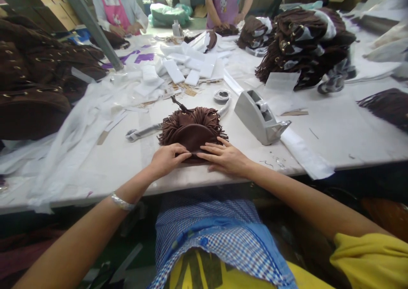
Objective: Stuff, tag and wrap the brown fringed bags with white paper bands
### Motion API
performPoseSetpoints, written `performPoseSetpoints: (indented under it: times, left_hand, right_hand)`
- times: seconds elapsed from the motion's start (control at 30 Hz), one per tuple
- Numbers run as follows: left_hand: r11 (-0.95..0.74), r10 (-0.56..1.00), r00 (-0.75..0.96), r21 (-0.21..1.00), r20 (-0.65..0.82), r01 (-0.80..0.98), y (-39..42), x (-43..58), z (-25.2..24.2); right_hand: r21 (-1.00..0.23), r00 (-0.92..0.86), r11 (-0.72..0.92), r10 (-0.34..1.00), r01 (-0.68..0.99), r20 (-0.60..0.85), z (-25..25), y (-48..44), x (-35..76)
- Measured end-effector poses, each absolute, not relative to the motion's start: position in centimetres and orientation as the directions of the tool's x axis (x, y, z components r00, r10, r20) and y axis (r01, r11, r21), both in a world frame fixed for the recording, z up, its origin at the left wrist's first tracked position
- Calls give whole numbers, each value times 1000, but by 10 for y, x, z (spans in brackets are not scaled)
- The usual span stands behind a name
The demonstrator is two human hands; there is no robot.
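Observation:
A dark brown fringed bag [192,137] lies in front of me, its smooth rounded flap facing me. A drawstring sticks up from its gathered, eyeleted far side. My left hand [167,159] pinches the bag's near left edge between thumb and fingers. On the near right edge, my right hand [228,157] rests with its fingers stretched out and spread over the leather. A wrapped strap [145,131] extends from the bag's left side. Just beyond its right side sits a coiled piece in clear wrap [222,95].
A grey tape dispenser [259,117] stands to the right. Beyond it are stacked fringed bags [306,46]; more brown bags [32,76] pile up at left. White foam pieces [188,63] litter the middle. A metal post [92,23] rises at left. Two co-workers in pink aprons [225,2] work opposite.

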State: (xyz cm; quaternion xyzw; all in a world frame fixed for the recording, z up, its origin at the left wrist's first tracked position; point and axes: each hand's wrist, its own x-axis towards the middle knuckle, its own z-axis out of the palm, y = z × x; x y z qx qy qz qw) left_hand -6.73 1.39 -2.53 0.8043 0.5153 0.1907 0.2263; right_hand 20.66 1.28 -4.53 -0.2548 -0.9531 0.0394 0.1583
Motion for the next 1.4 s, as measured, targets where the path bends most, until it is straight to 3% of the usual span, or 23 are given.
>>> performPoseSetpoints:
  times: [0.3, 0.43, 0.6, 0.77, 0.83, 0.93, 1.1, 1.27, 1.4]
  left_hand:
    - [-373, 896, 445, 571, 16, 731, 8, -73, -17]
    - [-494, 850, 514, 507, 113, 706, -2, -77, -20]
    - [-596, 803, 476, 452, 359, 663, -12, -74, -39]
    - [-560, 828, 408, 536, 385, 632, -10, -69, -48]
    - [-604, 797, 471, 494, 379, 625, -10, -70, -48]
    - [-721, 693, 624, 334, 361, 607, -14, -75, -47]
    - [-800, 585, 726, 111, 362, 590, -43, -74, -45]
    - [-720, 677, 646, 136, 352, 681, -67, -56, -34]
    - [-646, 746, 589, 120, 311, 754, -52, -42, -33]
  right_hand:
    - [-355, -668, 804, 594, 477, 448, -58, 18, 201]
    - [-415, -595, 754, 656, 508, 464, -57, 21, 201]
    - [-338, -547, 760, 640, 555, 539, -51, 21, 203]
    - [-185, -674, 859, 494, 478, 550, -49, 18, 197]
    - [-115, -708, 876, 450, 468, 545, -50, 19, 194]
    - [-62, -789, 915, 377, 399, 484, -50, 19, 192]
    - [-110, -831, 935, 350, 337, 432, -44, 4, 198]
    - [-288, -795, 871, 485, 398, 365, -36, -22, 196]
    - [-289, -754, 851, 523, 438, 398, -34, -27, 186]
